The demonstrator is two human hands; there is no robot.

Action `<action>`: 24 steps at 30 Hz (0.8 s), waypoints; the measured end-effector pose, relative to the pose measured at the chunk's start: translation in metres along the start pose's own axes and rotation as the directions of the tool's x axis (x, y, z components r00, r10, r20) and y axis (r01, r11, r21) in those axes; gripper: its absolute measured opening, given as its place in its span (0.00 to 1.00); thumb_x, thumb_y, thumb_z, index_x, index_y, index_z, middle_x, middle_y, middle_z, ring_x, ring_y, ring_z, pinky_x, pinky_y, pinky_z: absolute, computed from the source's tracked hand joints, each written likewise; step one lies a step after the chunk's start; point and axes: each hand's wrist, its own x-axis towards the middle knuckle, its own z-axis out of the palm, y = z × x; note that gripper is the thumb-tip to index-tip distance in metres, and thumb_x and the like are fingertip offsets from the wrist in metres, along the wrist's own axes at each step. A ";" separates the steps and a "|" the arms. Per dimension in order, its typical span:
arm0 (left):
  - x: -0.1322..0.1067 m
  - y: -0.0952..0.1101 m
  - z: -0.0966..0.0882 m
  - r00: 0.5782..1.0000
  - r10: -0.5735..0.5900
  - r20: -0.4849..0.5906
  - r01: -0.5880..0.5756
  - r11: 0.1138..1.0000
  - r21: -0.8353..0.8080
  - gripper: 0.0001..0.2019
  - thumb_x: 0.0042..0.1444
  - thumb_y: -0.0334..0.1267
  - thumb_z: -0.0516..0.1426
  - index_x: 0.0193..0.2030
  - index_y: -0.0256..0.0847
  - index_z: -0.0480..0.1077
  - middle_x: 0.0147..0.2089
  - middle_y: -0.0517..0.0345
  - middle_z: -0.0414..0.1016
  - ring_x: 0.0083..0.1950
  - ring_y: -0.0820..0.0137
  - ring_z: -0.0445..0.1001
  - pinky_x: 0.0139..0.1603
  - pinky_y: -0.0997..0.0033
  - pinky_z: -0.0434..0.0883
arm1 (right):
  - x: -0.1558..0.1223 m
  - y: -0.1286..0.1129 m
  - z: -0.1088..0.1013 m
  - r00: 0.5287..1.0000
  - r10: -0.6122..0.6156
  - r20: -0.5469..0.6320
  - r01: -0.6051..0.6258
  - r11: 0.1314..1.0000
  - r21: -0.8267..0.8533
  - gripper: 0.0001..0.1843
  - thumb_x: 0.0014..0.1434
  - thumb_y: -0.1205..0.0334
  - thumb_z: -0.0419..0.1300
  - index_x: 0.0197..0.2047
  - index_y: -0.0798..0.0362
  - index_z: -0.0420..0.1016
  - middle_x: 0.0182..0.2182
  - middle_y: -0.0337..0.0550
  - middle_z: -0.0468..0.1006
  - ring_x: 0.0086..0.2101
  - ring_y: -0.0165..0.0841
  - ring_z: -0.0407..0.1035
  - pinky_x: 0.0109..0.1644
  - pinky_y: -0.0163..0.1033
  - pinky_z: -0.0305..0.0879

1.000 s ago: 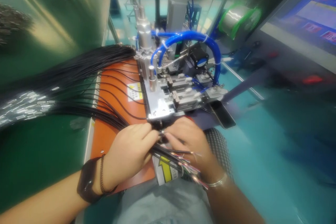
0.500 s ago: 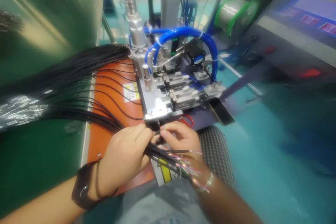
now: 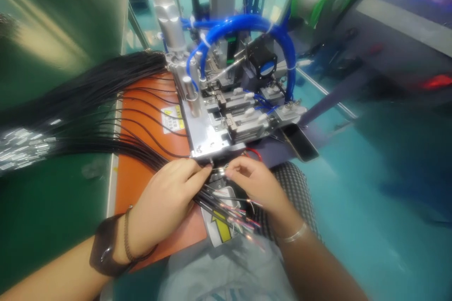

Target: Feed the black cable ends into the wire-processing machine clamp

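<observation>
The left hand [image 3: 165, 202] is closed around the near end of the cable bundle [image 3: 208, 197], with thumb and forefinger pinched on one fine conductor [image 3: 219, 168]. The right hand [image 3: 257, 188] pinches the same conductor from the other side, its remaining fingers loosely curled. Both pinches sit just in front of the metal fixture plate [image 3: 208, 138], over the orange pad [image 3: 141, 178]. Probable faults are as follows. The conductor is hair-thin and bare at the tip, so uneven pull between the two pinches may kink or snap it. The stripped coloured ends [image 3: 243, 214] fan out loosely beneath the right hand, and a neighbouring strand may be caught together with the selected one. The bundle is dense and smooth-jacketed, so a slack left grip may let cables slide and tangle. The fingertips are close to the plate edge and its clamps [image 3: 247, 124], which is a pinch hazard. As to materials, the cables are round with glossy black jackets, and they sweep left across the pad to silvery metal plugs [image 3: 21, 148] on the green mat [image 3: 45, 207]. The plate is flat, bright machined metal carrying blocky slides. Flexible blue hose [image 3: 243, 26] arches above it. A label with a yellow arrow [image 3: 221, 225] lies under the cable ends. Motion blur hides finer detail.
</observation>
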 end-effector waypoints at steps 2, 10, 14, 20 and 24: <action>0.000 -0.001 0.001 1.000 0.011 0.009 -0.011 1.000 -0.003 0.16 0.60 0.26 0.48 0.53 0.35 0.66 0.39 0.50 0.69 0.39 0.66 0.66 0.38 0.64 0.67 | 0.000 0.001 -0.002 0.999 0.023 0.038 -0.024 0.999 0.028 0.06 0.56 0.61 0.58 0.30 0.54 0.70 0.28 0.37 0.72 0.30 0.29 0.66 0.35 0.36 0.63; 0.000 -0.002 -0.002 0.995 0.040 0.088 -0.044 0.998 0.044 0.18 0.59 0.25 0.47 0.54 0.41 0.66 0.39 0.52 0.68 0.38 0.66 0.65 0.35 0.64 0.65 | 0.005 0.006 0.005 0.992 0.123 0.033 -0.126 0.983 0.135 0.07 0.52 0.64 0.57 0.24 0.54 0.66 0.23 0.32 0.66 0.26 0.27 0.61 0.30 0.33 0.56; -0.001 -0.001 -0.003 0.995 0.038 0.095 -0.043 0.998 0.042 0.18 0.59 0.26 0.47 0.54 0.41 0.66 0.40 0.51 0.68 0.39 0.66 0.65 0.36 0.64 0.65 | 0.006 0.006 0.006 0.989 0.140 0.048 -0.146 0.972 0.185 0.06 0.51 0.65 0.57 0.24 0.54 0.65 0.22 0.32 0.65 0.25 0.26 0.59 0.29 0.32 0.55; 0.000 0.000 -0.002 0.994 0.020 0.107 -0.024 0.999 0.036 0.18 0.59 0.26 0.47 0.54 0.41 0.66 0.40 0.51 0.68 0.39 0.65 0.65 0.37 0.64 0.64 | 0.008 0.007 0.006 0.991 0.130 0.036 -0.134 0.975 0.174 0.07 0.51 0.65 0.57 0.23 0.54 0.64 0.21 0.31 0.63 0.24 0.25 0.57 0.27 0.31 0.53; 0.000 0.001 -0.002 0.994 0.030 0.108 -0.038 0.997 0.073 0.17 0.59 0.26 0.48 0.54 0.41 0.66 0.40 0.50 0.68 0.39 0.65 0.65 0.37 0.64 0.64 | 0.009 0.010 0.005 0.991 0.124 0.041 -0.130 0.978 0.162 0.04 0.50 0.66 0.57 0.25 0.54 0.66 0.22 0.32 0.65 0.24 0.25 0.59 0.28 0.32 0.54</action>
